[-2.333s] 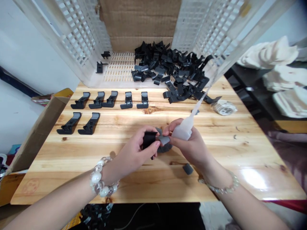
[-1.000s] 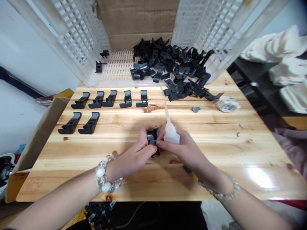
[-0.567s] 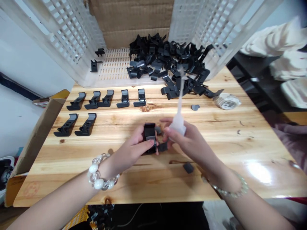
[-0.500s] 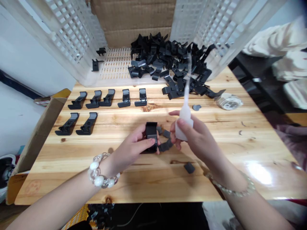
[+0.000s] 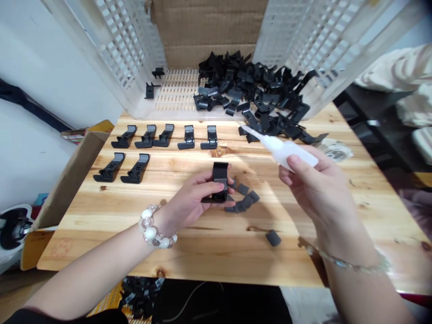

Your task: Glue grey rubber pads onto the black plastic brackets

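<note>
Clamped on a black plastic clip [image 5: 220,182], the left hand's [image 5: 194,202] grip pinches it between thumb and fingers and stands it on the desk [image 5: 202,252] near the middle. The right hand's [image 5: 317,189] grip is closed around a small translucent squeeze bottle [image 5: 286,150].

A second ago both hands met at the clip, with the right fingertips against it and the bottle's nozzle pointing up. Since then the right hand has drawn off to the right and tipped the bottle over, so its long nozzle now points far-left across the desk, well apart from the clip. The left hand alone keeps the clip, and a grey patch shows on the clip's face, so the joint work on this piece looks done. Loose grey pads [image 5: 243,200] lie just right of the clip, with one more pad [image 5: 272,237] nearer.

At the far edge a white lattice crate [image 5: 124,58] lies on its side, backed with cardboard [image 5: 205,27]. A heap of black clips [image 5: 259,94] fills its right part and spills onto the desk; two stray clips [image 5: 153,83] sit at its left. An open cardboard box [image 5: 67,180] leans at the desk's left edge; its contents are hidden.
</note>
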Tool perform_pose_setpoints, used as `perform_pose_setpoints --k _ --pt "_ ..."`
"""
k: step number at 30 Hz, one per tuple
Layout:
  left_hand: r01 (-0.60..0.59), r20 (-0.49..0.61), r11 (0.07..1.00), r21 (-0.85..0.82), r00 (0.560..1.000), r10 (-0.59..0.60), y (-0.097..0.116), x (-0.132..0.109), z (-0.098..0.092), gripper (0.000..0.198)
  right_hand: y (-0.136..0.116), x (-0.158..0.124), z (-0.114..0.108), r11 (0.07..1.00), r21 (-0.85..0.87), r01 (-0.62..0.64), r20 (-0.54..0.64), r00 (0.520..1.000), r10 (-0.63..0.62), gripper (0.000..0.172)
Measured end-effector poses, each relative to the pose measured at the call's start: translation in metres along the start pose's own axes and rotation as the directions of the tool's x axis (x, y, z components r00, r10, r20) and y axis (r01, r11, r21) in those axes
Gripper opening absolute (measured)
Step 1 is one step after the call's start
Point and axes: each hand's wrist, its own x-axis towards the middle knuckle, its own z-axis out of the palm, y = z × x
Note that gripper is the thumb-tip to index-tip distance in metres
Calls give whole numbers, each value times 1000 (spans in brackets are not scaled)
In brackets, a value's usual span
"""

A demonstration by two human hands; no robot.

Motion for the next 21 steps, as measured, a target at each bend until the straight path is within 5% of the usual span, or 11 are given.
perform_pose_setpoints --k 7,12,21 --pt "72 22 989 131 997 -75 -5 0 -4 33 -9 6 -3 970 189 154 -83 987 -141 27" --pt "159 34 973 170 985 -167 -7 -1 -5 31 -10 2 -2 904 20 428 -212 885 -414 28" --pt "208 38 956 209 975 -220 -4 0 -3 29 -13 -4 -21 800 -225 556 -27 817 -576 23"
